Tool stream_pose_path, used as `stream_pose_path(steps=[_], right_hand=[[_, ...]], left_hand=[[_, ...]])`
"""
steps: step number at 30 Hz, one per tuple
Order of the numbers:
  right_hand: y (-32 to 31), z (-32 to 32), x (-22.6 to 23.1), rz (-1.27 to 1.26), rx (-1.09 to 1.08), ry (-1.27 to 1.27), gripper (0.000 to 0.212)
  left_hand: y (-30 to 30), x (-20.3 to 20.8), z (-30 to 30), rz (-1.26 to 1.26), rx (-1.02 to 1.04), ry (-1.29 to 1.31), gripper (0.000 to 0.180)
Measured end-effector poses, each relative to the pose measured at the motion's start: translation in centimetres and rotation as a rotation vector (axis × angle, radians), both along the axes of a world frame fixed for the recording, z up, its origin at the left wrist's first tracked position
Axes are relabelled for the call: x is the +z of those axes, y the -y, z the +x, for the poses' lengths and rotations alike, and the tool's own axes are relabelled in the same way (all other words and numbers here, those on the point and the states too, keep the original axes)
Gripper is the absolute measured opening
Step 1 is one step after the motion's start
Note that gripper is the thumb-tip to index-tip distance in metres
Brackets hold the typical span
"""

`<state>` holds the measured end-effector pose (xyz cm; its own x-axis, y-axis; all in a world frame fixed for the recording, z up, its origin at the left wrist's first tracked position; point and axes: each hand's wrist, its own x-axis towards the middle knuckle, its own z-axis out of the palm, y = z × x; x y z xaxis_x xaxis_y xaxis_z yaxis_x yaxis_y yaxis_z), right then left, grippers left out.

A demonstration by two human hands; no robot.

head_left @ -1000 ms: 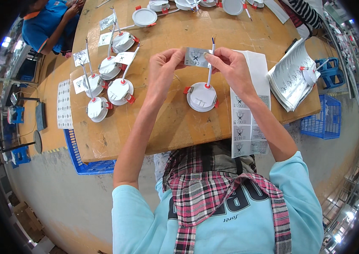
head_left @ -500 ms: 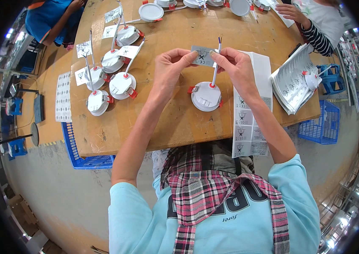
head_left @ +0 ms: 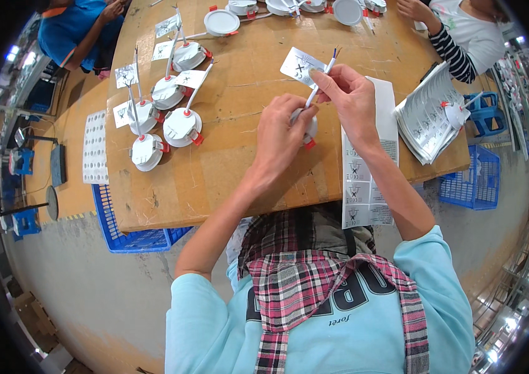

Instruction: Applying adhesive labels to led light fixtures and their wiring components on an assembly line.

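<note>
A round white downlight [head_left: 312, 128] with red clips rests on the table in front of me, partly hidden behind my left hand [head_left: 282, 129]. That hand is closed on the lower part of its white cable [head_left: 312, 96], close to the lamp. Higher up, my right hand [head_left: 350, 103] pinches the cable together with the edge of a silver printed label [head_left: 300, 65], which sticks out to the left like a flag. Coloured wire ends show above the right fingers. Under my right forearm lies a label sheet [head_left: 355, 181], overhanging the table's front edge.
Several downlights [head_left: 182, 128] with flag labels on their cables stand at the left. More lamps [head_left: 221, 22] lie at the far edge. A stack of label sheets [head_left: 420, 124] with a lamp on it is at the right. Blue crates [head_left: 473, 181] flank the table; two people sit across.
My left hand has let go of the label and moved down to the cable near the lamp. The label and cable now tilt. The person at right has drawn a hand back.
</note>
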<state>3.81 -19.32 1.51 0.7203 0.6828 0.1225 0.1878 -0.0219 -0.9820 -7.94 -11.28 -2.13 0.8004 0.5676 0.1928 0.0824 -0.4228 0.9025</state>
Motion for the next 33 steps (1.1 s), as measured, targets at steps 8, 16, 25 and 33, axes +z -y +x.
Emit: stream_pose_path(steps=[8,16,25,33], right_hand=[[1.9,2.8,0.4,0.168,0.027,-0.022,0.045],[1.1,3.1,1.1,0.052,0.331,-0.266,0.067],[-0.4,3.1,2.1,-0.101,0.634,-0.098,0.027],[0.1,3.1,3.0,-0.094,0.638,-0.059,0.024]], left_hand=[[-1.4,1.8,-3.7,-1.544,-0.377,0.472,0.03],[0.7,0.8,-4.8,-1.916,-0.647,0.684,0.027],[2.0,0.1,-5.2,-1.818,-0.68,0.591,0.026],[2.3,0.4,-5.2,-1.987,-0.684,0.653,0.026]])
